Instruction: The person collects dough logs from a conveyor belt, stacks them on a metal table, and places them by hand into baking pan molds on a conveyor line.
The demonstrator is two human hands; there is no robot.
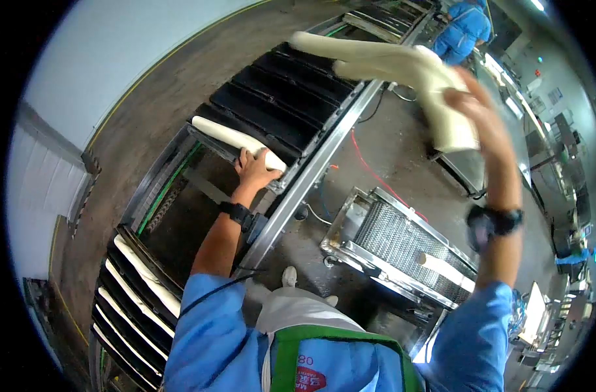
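Observation:
My left hand (pixel 253 171) rests on the near end of a long pale dough strip (pixel 229 136), fingers curled over it. This strip lies in the nearest slot of a row of black baking trays (pixel 272 98) on the conveyor. Raised at the upper right, my right hand (pixel 471 108) is blurred but closed around more long dough pieces (pixel 402 65). They droop to the left from the grip, with at least two ends apart, above the far part of the black trays. How many pieces it holds I cannot tell.
More filled black trays (pixel 138 274) stand at the lower left. A metal mesh belt (pixel 402 232) carries another dough strip (pixel 447 271) to my right. The conveyor's steel rail (pixel 311 171) runs diagonally between them. A person in blue (pixel 464 29) stands at the far end.

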